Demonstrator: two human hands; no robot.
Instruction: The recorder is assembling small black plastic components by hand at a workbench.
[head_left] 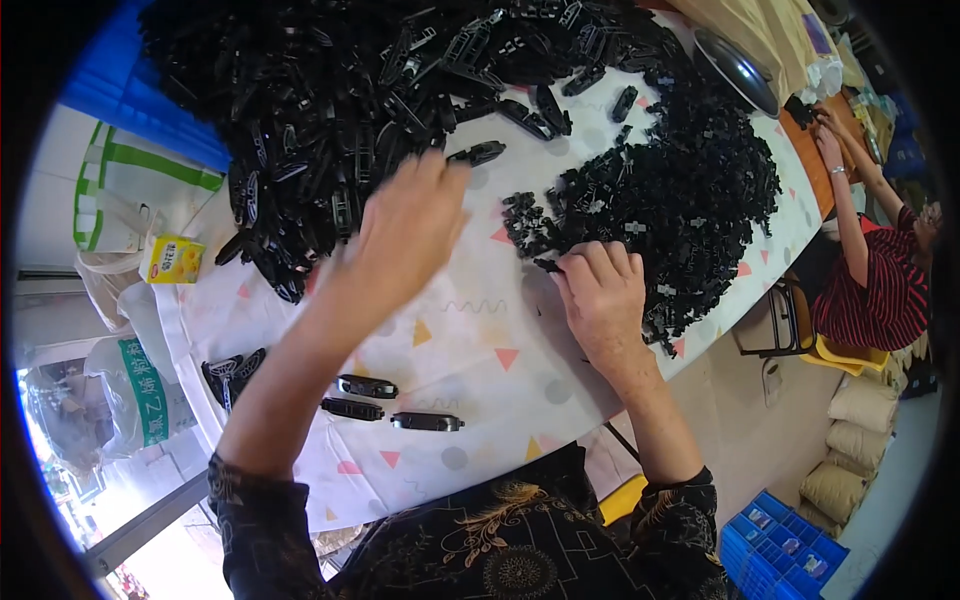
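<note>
— What's under my hands right now?

— My right hand (603, 290) rests knuckles-up at the near edge of the heap of small black clips (680, 190), fingers curled down into it. Whether they pinch a clip I cannot tell; the fingertips are hidden.

— And the other one?

— My left hand (405, 235) is blurred, fingers spread loosely, holding nothing I can see, at the edge of the bigger pile of long black plastic housings (350, 100). One housing (480, 153) lies just beyond its fingertips.

— Can you count anything?

— Both piles are too many to count. Three finished pieces (390, 400) lie near my left forearm on the patterned tablecloth (480, 330), a fanned stack (232, 372) beside them. Another person (875, 270) works at the far right, partly cut off.
</note>
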